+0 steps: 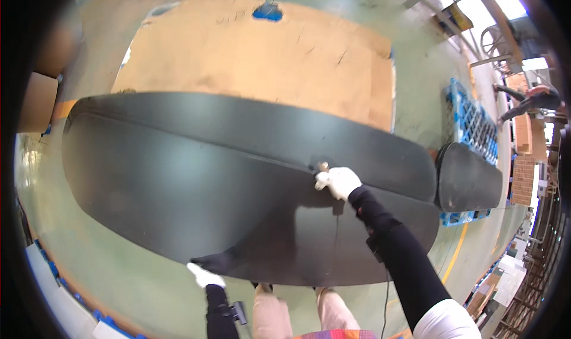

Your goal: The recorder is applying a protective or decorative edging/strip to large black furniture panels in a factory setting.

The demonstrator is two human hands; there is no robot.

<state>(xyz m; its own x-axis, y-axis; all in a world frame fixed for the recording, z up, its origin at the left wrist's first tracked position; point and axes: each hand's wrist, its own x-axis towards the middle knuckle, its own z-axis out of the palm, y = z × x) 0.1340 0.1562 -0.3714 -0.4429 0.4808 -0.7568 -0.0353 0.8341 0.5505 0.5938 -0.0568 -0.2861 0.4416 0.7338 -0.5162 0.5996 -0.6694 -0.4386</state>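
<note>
Two large dark panels with rounded ends lie overlapping in front of me, the near panel (160, 184) and the far panel (250, 119). A long seam line runs between them. At the near panel's front edge my left hand (205, 276), in a white glove, is closed on the rim. Over the seam, right of the middle, my white-gloved right hand (342, 182) has its fingers bent together. A small brownish tip (324, 166) shows at those fingers; its kind is too small to make out.
Beyond the panels a large cardboard sheet (256, 53) covers the floor, with a blue object (267, 12) at its far edge. To the right are a smaller dark panel (470, 178) and a blue pallet (473, 122). A person (538, 95) is at the far right.
</note>
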